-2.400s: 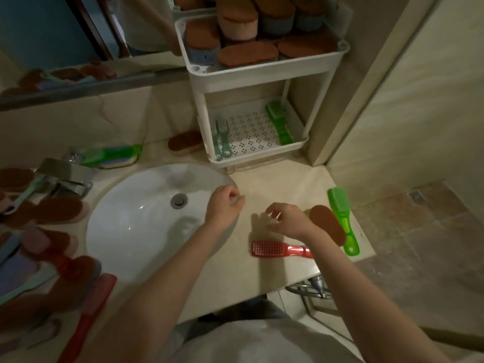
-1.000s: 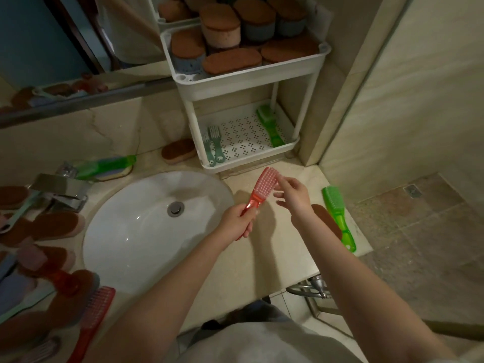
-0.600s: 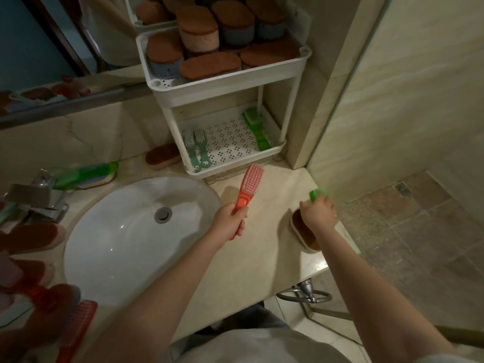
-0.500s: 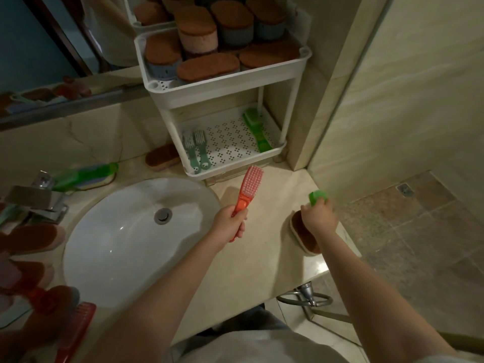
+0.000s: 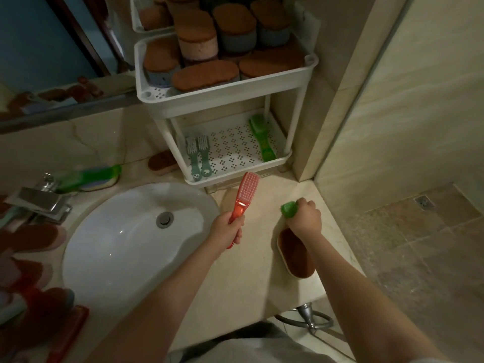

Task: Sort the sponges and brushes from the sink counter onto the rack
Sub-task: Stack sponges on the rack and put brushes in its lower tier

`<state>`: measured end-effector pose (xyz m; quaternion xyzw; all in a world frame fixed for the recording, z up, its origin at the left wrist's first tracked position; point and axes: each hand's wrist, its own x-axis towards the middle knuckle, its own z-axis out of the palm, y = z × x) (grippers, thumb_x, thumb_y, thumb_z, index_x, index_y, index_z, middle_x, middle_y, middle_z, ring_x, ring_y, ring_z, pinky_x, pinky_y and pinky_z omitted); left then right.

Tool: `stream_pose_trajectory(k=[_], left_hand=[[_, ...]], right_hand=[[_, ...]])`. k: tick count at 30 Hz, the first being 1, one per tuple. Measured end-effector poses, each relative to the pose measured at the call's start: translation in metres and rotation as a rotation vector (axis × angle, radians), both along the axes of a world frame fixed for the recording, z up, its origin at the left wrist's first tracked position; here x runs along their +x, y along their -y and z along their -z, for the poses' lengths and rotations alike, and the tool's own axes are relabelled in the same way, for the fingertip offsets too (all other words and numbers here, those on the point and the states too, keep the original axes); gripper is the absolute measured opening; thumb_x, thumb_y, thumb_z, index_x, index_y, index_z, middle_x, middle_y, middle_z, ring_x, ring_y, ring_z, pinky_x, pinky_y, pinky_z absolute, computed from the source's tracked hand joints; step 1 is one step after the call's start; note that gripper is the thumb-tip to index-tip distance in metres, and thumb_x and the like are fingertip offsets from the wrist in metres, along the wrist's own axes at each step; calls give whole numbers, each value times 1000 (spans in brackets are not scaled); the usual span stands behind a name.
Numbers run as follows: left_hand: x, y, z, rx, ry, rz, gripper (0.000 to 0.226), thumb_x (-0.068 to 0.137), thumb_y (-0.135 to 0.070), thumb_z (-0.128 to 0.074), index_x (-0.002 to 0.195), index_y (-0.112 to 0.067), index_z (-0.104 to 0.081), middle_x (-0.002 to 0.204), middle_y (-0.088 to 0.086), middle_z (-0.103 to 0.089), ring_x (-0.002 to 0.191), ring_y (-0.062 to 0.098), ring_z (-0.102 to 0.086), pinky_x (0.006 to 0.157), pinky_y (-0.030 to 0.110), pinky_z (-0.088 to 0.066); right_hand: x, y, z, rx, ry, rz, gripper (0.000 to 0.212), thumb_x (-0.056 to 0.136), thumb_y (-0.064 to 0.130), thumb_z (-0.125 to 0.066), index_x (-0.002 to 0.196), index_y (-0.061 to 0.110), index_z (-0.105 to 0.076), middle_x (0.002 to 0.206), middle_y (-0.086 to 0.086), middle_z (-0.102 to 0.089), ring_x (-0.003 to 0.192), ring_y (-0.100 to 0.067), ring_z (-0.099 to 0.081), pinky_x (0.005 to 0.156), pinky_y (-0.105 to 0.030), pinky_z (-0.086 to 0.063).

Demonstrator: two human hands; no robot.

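Observation:
My left hand point(image 5: 227, 229) grips the handle of a red brush point(image 5: 245, 196), bristle head pointing up toward the white two-tier rack point(image 5: 227, 91). My right hand point(image 5: 306, 218) is curled round a green brush point(image 5: 289, 209) on the counter; only its head shows. A brown-topped sponge point(image 5: 296, 254) lies just under that wrist. The rack's top tier holds several brown sponges point(image 5: 205, 74). Its lower tier point(image 5: 277, 161) holds two teal brushes point(image 5: 199, 158) and a green brush point(image 5: 262, 138).
The white sink basin point(image 5: 125, 239) is at left with a faucet point(image 5: 43, 201). More sponges point(image 5: 31, 237), a green brush point(image 5: 89, 175) and a red brush point(image 5: 69, 334) lie around it. One sponge point(image 5: 162, 162) sits left of the rack. The counter edge drops to a tiled floor at right.
My left hand picked up the red brush from the counter and raised it toward the rack. My right hand moved right and closed on the green brush beside the sponge.

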<state>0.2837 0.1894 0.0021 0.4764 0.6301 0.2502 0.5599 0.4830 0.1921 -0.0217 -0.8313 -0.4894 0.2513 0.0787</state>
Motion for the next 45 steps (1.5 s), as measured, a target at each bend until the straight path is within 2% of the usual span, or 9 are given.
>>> stream_pose_trajectory(k=[4, 12, 20, 23, 26, 29, 36, 39, 45], left_hand=[[-1, -5, -2, 38, -17, -66, 20, 92, -13, -51, 72, -11, -51, 52, 4, -51, 33, 7, -44, 43, 21, -38], [-23, -20, -29, 121, 19, -156, 17, 93, -11, -49, 76, -8, -51, 54, 5, -52, 36, 9, -47, 48, 26, -40], [-54, -40, -48, 104, 9, -200, 18, 94, -16, -50, 77, -11, -53, 58, 4, -54, 47, 17, -50, 59, 35, -44], [-55, -49, -55, 107, 10, -204, 19, 94, -17, -50, 76, -15, -53, 57, 3, -54, 46, 15, -50, 55, 29, -46], [-51, -55, -57, 112, 25, -216, 20, 94, -14, -50, 74, -15, -50, 54, 4, -52, 38, 10, -47, 48, 23, -43], [-47, -56, -55, 117, 28, -220, 20, 94, -12, -49, 74, -13, -49, 53, 6, -51, 34, 8, -46, 46, 23, -41], [-38, -54, -50, 78, 68, -179, 11, 95, -12, -49, 86, -6, -52, 55, 7, -52, 35, 8, -46, 42, 18, -42], [-33, -56, -47, 67, 59, -162, 12, 94, -13, -50, 85, -5, -52, 56, 7, -53, 37, 10, -47, 45, 21, -42], [-29, -59, -49, 35, 82, -172, 10, 92, -10, -52, 84, -4, -53, 56, 7, -51, 35, 10, -47, 43, 20, -41]], right_hand=[[-3, -16, -18, 123, -37, -30, 56, 81, 38, -68, 128, 15, -48, 119, -11, -49, 106, -33, -54, 79, -37, -46], [-55, -83, -70, 351, -389, -54, 59, 77, 25, -73, 131, 9, -53, 127, -13, -58, 116, -27, -55, 91, -28, -42], [-89, -158, -85, 287, -440, 19, 45, 90, 29, -63, 128, 8, -54, 125, -11, -61, 114, -27, -58, 88, -29, -45], [-90, -183, -79, 175, -375, 2, 36, 92, 29, -60, 123, 11, -52, 116, -5, -59, 105, -23, -58, 77, -25, -40], [-88, -193, -67, 93, -259, -80, 29, 95, 29, -55, 117, 11, -53, 117, -8, -59, 103, -24, -58, 77, -25, -40], [-87, -190, -62, 58, -298, -95, 33, 92, 30, -59, 118, 10, -54, 118, -10, -60, 104, -25, -59, 80, -28, -44], [-58, -147, -79, 352, -306, -5, 57, 86, 37, -66, 129, 5, -48, 123, -16, -59, 114, -34, -57, 91, -38, -48], [-40, -104, -75, 454, -308, 177, 40, 87, 32, -64, 110, 3, -50, 109, -17, -61, 101, -35, -59, 81, -38, -46], [-35, -72, -62, 155, -541, 225, 40, 89, 45, -55, 75, 8, -61, 63, -6, -62, 53, -23, -60, 59, -32, -47]])
